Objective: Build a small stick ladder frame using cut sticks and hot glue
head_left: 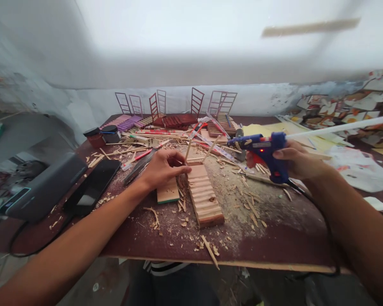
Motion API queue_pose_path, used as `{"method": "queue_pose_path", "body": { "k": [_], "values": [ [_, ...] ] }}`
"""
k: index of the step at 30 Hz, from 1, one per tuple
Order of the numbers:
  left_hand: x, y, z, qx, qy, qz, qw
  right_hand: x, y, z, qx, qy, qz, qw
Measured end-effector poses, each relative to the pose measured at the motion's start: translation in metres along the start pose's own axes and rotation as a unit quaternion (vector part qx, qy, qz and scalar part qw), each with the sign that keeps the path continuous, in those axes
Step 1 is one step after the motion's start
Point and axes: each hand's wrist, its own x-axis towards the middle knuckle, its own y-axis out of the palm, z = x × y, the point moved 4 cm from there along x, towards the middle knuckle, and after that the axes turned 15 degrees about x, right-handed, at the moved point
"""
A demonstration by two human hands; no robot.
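My right hand [287, 159] grips a blue hot glue gun [276, 157], its red light lit and a long white glue stick [341, 127] sticking out of the back. The nozzle points left, above the table and apart from the work. At the far end of a grooved wooden block [207, 193], my left hand [169, 168] is closed, thumb and fingers pinched about the base of a thin wooden stick [188, 148]. A second thin stick [211, 149] slants up from the same end. Under the left hand lies a small flat wood piece [167, 191] with a green edge.
Small ladder-backed models [180, 121] line the back of the table. A phone [94, 187], a dark box-shaped device [47, 187] and jars [95, 138] stand left. Shavings and sticks litter the brown tabletop [140, 238]. The gun's cord [319, 208] runs down right; papers [354, 165] lie beyond.
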Motion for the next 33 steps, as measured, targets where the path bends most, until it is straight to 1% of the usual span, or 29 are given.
{"method": "queue_pose_path", "body": {
  "k": [1, 3, 5, 7, 10, 13, 15, 18, 21, 23, 25, 28, 33],
  "values": [
    [0.000, 0.000, 0.000, 0.000, -0.001, 0.000, 1.000, 0.000, 0.006, -0.006, 0.061, 0.022, 0.018, 0.998],
    [-0.001, 0.000, 0.001, -0.003, -0.004, -0.002, 1.000, -0.002, 0.021, -0.016, 0.137, 0.070, 0.100, 0.983],
    [-0.001, 0.000, 0.001, -0.008, -0.004, -0.004, 1.000, -0.003, 0.031, -0.023, 0.124, 0.077, 0.150, 0.978],
    [-0.001, 0.001, 0.001, -0.012, 0.000, -0.006, 1.000, -0.003, 0.036, -0.028, 0.071, 0.076, 0.169, 0.980],
    [-0.001, 0.000, 0.002, -0.008, -0.001, -0.012, 1.000, -0.002, 0.039, -0.031, -0.004, 0.078, 0.156, 0.985],
    [-0.002, 0.000, 0.003, 0.008, -0.006, -0.013, 1.000, -0.003, 0.042, -0.032, -0.050, 0.070, 0.107, 0.991],
    [-0.002, 0.000, 0.003, 0.009, -0.006, -0.011, 1.000, -0.004, 0.045, -0.031, -0.086, 0.042, 0.081, 0.992],
    [-0.002, 0.000, 0.003, 0.000, -0.003, -0.010, 1.000, -0.006, 0.049, -0.027, -0.153, -0.039, 0.066, 0.985],
    [-0.001, -0.001, 0.004, -0.004, -0.006, -0.011, 1.000, -0.008, 0.056, -0.021, -0.214, -0.107, 0.091, 0.967],
    [-0.001, 0.000, 0.003, -0.004, -0.004, -0.010, 1.000, -0.008, 0.064, -0.018, -0.244, -0.136, 0.126, 0.952],
    [-0.001, 0.000, 0.003, -0.002, -0.001, -0.012, 1.000, -0.009, 0.071, -0.015, -0.272, -0.161, 0.146, 0.937],
    [-0.001, -0.001, 0.003, 0.001, -0.002, -0.017, 1.000, -0.009, 0.077, -0.015, -0.315, -0.176, 0.153, 0.920],
    [-0.001, -0.001, 0.002, 0.002, -0.002, -0.008, 1.000, -0.012, 0.083, -0.014, -0.365, -0.178, 0.141, 0.903]
  ]
}}
